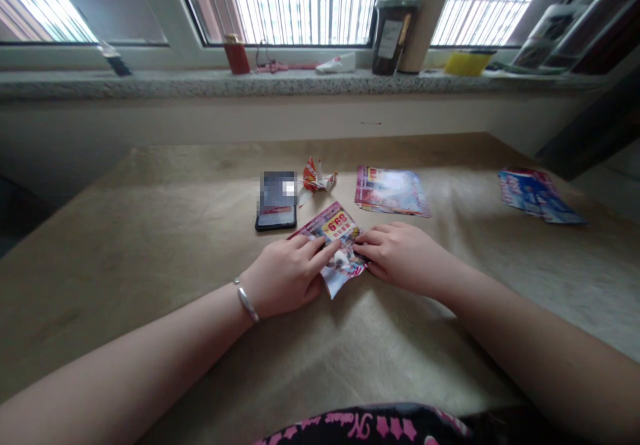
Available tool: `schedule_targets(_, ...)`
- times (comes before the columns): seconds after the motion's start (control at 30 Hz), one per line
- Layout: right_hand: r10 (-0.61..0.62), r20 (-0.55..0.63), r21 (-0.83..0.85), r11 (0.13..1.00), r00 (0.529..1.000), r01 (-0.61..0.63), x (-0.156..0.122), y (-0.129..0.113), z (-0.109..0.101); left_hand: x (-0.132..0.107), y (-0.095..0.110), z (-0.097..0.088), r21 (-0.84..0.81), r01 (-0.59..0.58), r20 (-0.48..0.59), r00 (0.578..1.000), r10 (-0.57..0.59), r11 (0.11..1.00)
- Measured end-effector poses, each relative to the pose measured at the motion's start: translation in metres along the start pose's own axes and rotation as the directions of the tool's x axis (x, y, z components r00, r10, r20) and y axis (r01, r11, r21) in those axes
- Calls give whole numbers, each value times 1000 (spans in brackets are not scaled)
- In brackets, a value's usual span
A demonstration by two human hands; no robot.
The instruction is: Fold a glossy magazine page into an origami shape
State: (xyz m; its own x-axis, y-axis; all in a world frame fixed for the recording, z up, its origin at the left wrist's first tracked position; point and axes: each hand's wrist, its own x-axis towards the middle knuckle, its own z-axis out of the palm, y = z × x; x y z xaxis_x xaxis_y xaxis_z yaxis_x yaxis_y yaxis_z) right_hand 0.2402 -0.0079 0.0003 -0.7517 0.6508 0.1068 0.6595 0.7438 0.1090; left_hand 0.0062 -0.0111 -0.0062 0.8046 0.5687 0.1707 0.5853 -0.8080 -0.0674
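A colourful printed flyer (pixel 336 231) lies in front of me, partly folded, with a white point of its underside showing at the near end. My left hand (pixel 290 268) holds its left side, fingers bent over the top and index finger stretched across the print. On the right edge, my right hand (pixel 400 255) grips the paper between closed fingers and thumb. Just beyond my left hand rests a phone (pixel 277 205), its screen lit and partly blurred out. Next to the phone stands a small folded paper figure (pixel 319 177) in red, orange and white.
A stack of flyers (pixel 393 191) lies behind my right hand, and more blue and red flyers (pixel 540 195) are at the table's (pixel 150 231) far right. On the windowsill (pixel 185 86) stand a red container (pixel 237 55), a dark jar (pixel 393 38) and a yellow item (pixel 467 63).
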Motion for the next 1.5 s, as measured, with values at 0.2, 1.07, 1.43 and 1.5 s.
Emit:
schedule_targets(0.2,-56,-27,16,998,998,56,-1,10,4,1,-1,0,-8,1,29,1000,-1,1000)
schedule_targets(1.07,112,-68,206,974,991,-95,4,10,9,1,-16,9,-30,31,-149,988,-35,999)
schedule_targets(1.43,168,-98,293,947,981,-133,6,18,16,-2,-22,14,-95,137,-233,960,-156,986)
schedule_targets(1.5,199,-91,310,937,976,-162,7,18,18,-2,-24,18,-129,185,-243,947,-212,974)
